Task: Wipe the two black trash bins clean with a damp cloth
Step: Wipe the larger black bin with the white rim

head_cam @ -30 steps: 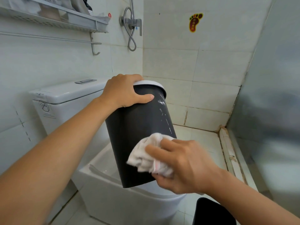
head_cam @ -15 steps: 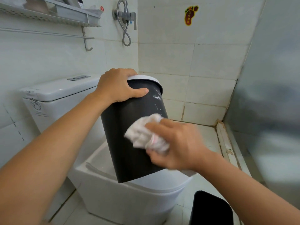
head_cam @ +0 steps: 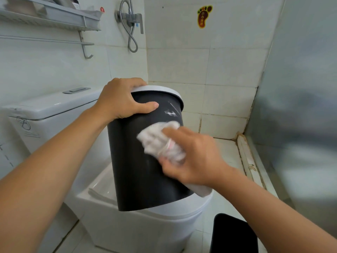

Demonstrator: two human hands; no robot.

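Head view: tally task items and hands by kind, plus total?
Bins: 2, held bin and floor bin
Cloths: 1, cloth
Hands: 2, left hand and right hand
Total: 5

Cloth (head_cam: 160, 141) against black bin (head_cam: 138, 172) above toilet (head_cam: 138, 229)

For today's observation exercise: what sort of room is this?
Most likely a small home bathroom: a white toilet with its cistern, a shower mixer with hose on the tiled wall, and a towel rail.
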